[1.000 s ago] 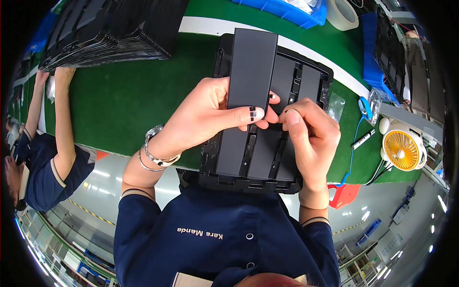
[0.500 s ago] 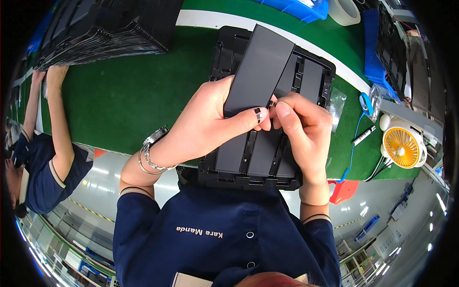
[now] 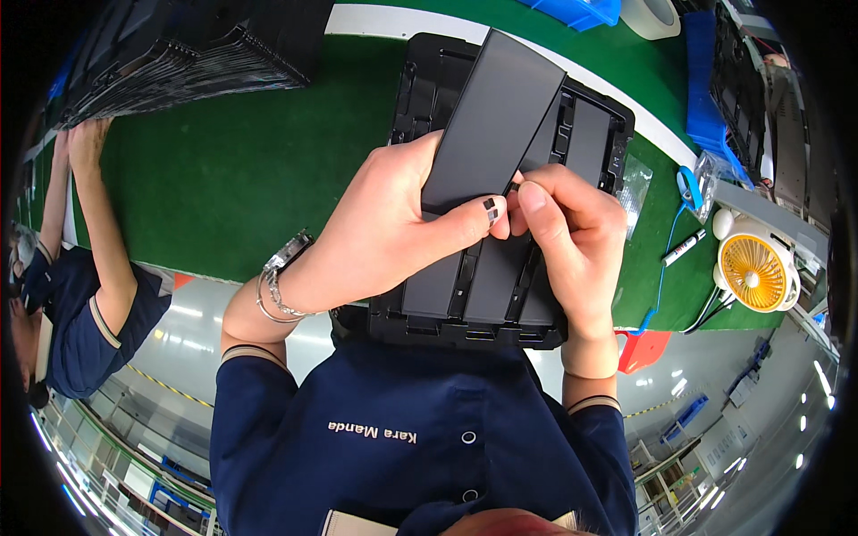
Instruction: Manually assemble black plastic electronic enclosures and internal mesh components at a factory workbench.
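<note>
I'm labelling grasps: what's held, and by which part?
The left hand grips a flat black piece by its near end, thumb on top. Whether the right hand, near its edge, holds anything cannot be told.

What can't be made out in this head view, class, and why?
In the head view:
Underside of the dark panel: faces away.
Whether the right hand pinches anything: its fingers cover the spot.
Part of the black tray: under panel and left hand.
Rest of the top blue bin: cut off by upper edge.

green workbench (image 3: 250, 179), pale glossy floor (image 3: 201, 348), yellow striped floor line (image 3: 170, 387), bright reflections (image 3: 186, 311)
</note>
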Tool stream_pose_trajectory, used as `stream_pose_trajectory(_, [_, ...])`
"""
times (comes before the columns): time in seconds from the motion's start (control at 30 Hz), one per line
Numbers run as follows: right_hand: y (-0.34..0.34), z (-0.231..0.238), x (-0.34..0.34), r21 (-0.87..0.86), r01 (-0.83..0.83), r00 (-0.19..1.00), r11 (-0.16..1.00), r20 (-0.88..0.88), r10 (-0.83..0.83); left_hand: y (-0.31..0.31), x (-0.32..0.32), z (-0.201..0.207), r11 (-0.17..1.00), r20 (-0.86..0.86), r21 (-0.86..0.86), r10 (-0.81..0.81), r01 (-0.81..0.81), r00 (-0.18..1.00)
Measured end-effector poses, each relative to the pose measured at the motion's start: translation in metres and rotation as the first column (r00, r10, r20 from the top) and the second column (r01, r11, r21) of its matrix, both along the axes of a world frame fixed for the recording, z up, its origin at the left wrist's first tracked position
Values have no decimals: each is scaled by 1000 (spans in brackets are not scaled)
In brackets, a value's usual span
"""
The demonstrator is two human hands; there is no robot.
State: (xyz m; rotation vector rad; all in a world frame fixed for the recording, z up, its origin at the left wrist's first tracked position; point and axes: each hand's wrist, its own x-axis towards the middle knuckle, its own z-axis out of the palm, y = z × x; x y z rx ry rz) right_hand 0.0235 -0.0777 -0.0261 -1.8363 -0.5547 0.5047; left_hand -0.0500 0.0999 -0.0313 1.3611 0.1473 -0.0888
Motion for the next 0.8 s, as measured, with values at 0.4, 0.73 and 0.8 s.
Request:
stream_pose_trajectory(0.4, [1,1,-1,9,4,1000,1000,25,-4,4,-1,-1,997,35,35,-63,62,997])
stream_pose_trajectory(0.73, [2,1,0,9,3,1000,1000,22,-3,5,-1,-2,997,50,35,-73,71,996])
stream_pose_trajectory(0.8, [2,0,0,12,-1,1000,1000,19,1,5,-1,-2,997,54,40,-65,63,996])
